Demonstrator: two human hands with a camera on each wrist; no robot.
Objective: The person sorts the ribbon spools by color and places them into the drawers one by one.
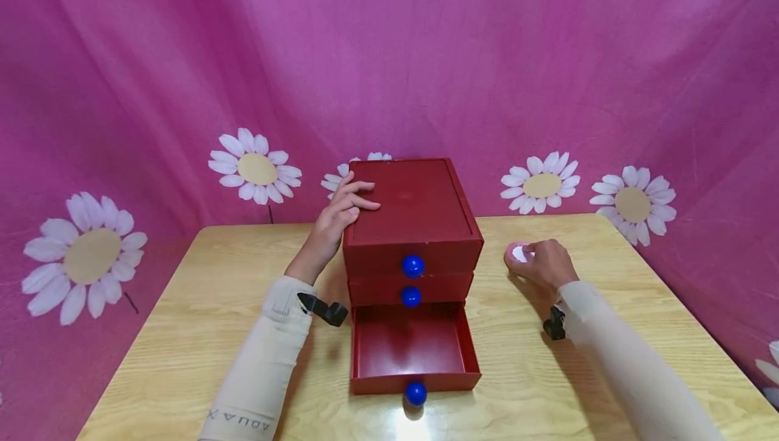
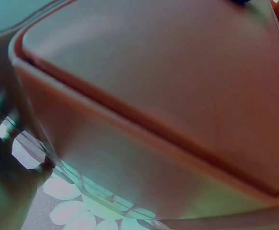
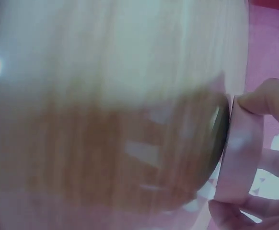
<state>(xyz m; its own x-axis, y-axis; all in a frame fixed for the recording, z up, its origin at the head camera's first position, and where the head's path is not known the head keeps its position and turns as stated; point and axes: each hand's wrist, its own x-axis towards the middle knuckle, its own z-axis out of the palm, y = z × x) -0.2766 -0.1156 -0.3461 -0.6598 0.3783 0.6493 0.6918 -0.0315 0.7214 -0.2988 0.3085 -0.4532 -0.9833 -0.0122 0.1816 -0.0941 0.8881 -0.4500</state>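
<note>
A red cabinet of drawers (image 1: 414, 204) with blue round knobs stands in the middle of the table. Its bottom drawer (image 1: 416, 383) is pulled out towards me, while the two above are pushed in. My left hand (image 1: 331, 228) rests on the cabinet's upper left edge, fingers stretched over the top. In the left wrist view the cabinet (image 2: 158, 86) fills most of the picture. Right of the cabinet, my right hand (image 1: 552, 265) pinches a pink round, flat thing with a white middle (image 1: 512, 253). The right wrist view shows its smooth pink side (image 3: 242, 153) between thumb and fingers, close over the table.
The light wooden table (image 1: 182, 319) reaches out on both sides of the cabinet. A pink cloth with white daisies (image 1: 389, 55) hangs behind it and along the sides. The open drawer's blue knob (image 1: 416, 393) sticks out towards the front.
</note>
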